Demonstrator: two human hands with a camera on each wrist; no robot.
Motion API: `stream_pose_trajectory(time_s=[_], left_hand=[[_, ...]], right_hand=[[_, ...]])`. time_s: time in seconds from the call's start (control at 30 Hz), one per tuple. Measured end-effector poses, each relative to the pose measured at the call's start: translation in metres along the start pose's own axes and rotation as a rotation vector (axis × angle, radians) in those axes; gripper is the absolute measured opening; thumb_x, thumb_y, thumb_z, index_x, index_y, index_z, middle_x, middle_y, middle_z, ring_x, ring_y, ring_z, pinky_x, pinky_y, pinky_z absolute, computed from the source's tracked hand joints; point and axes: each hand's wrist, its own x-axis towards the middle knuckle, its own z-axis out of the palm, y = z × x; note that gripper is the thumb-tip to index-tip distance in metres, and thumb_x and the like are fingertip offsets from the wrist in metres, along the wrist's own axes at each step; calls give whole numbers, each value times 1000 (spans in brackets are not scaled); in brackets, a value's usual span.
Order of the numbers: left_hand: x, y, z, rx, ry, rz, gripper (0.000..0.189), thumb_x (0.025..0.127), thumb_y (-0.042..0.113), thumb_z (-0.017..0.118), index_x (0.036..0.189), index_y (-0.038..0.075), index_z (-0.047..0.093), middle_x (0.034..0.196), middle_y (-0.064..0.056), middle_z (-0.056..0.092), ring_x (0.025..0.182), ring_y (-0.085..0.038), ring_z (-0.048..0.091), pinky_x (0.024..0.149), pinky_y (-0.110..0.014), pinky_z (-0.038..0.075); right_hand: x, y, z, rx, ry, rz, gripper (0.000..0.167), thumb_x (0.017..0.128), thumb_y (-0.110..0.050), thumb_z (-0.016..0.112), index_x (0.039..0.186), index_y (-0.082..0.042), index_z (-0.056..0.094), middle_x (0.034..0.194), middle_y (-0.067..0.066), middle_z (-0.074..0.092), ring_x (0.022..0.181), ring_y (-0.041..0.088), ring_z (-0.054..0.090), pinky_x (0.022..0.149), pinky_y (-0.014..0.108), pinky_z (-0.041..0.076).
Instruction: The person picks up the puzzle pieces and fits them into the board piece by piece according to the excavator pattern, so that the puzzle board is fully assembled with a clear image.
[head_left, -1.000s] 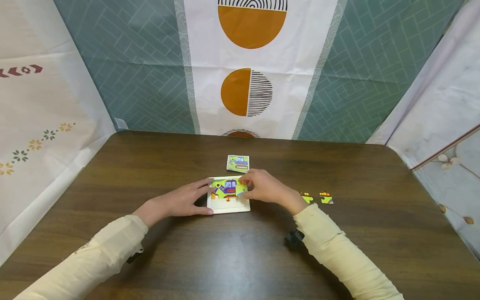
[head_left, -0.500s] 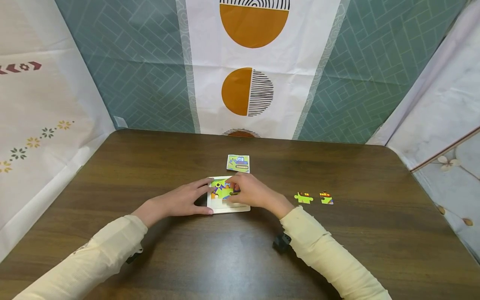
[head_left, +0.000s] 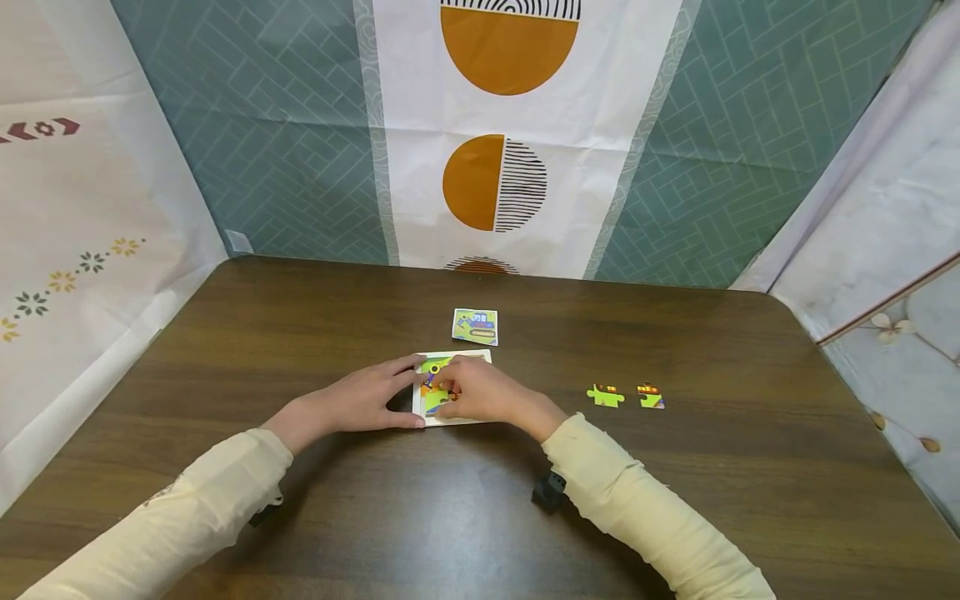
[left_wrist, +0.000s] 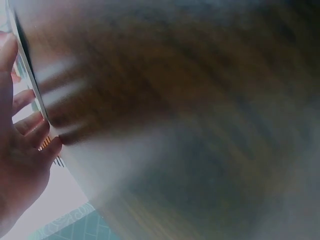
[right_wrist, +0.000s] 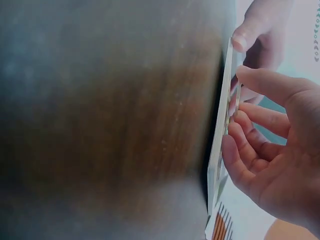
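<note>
- Two hands on one tray, head view: left hand at the left edge of the white tray, right hand arched over the middle and right.
- Left fingers apart, near straight: fingertips at the tray's upper left corner, thumb at the lower left. Reads as a brace.
- Tray sits around the desk's middle. Printed pieces show along its upper left; a green patch shows in its lower left corner by the right fingertips. Can't tell from above if that patch is seated or held.
- Two loose ones nearer the desk's right edge, just beside each other: a green piece and a red-topped piece. Picture card lies past the tray, toward the desk's far edge.
- Left wrist view: left fingers slightly spaced along the tray's thin edge. No pieces readable.
- Right wrist view: thumb and index pinch a thin puzzle piece just over the tray, slightly off its plane. Other fingers bent, tips close to the tray; contact unclear.
- Step looks like seating that piece. My take: line up tab and notch first, lower it flat, then press with a straight fingertip. Don't slide it in sideways; neighbours could pop up. Use the tray corner as the stop, and let the left hand take the push.
</note>
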Motion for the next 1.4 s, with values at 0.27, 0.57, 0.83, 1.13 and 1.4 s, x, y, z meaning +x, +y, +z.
stream_pose_trajectory(time_s=[0.27,0.57,0.83,1.13,1.4], left_hand=[[-1,-1,0,35,28,48,79,86,58,64,140,3,50,151,-19,34,131,-39,41,101,-55,38],[-1,-1,-1,34,32,61,78,85,55,66,140,2,50,151,-21,33,132,-40,40,101,-55,38],[-1,0,-1,36,39,78,77,86,53,66,141,1,48,151,-22,33,132,-40,40,101,-55,38],[-2,-3,1,32,24,76,76,89,55,61,143,3,47,154,-19,29,135,-38,35,103,-55,36],[-21,4,4,37,74,185,69,94,46,60,142,-1,46,150,-18,36,136,-35,36,104,-52,36]], right_hand=[[6,6,9,-49,-14,-28,29,83,-20,76,105,-3,72,85,2,59,78,15,53,70,25,45],[7,-4,4,-63,-62,-13,27,84,-19,77,104,-3,73,85,2,60,78,14,50,67,24,41],[7,-2,3,-77,-51,-75,17,82,-18,79,85,-5,70,67,-2,44,68,12,39,60,23,31],[8,3,2,-56,-64,-160,37,84,-16,76,62,-11,47,59,-5,27,60,9,28,57,22,21],[7,3,2,-74,-70,-147,15,85,-17,76,82,-5,67,63,-4,37,67,12,38,62,23,29]])
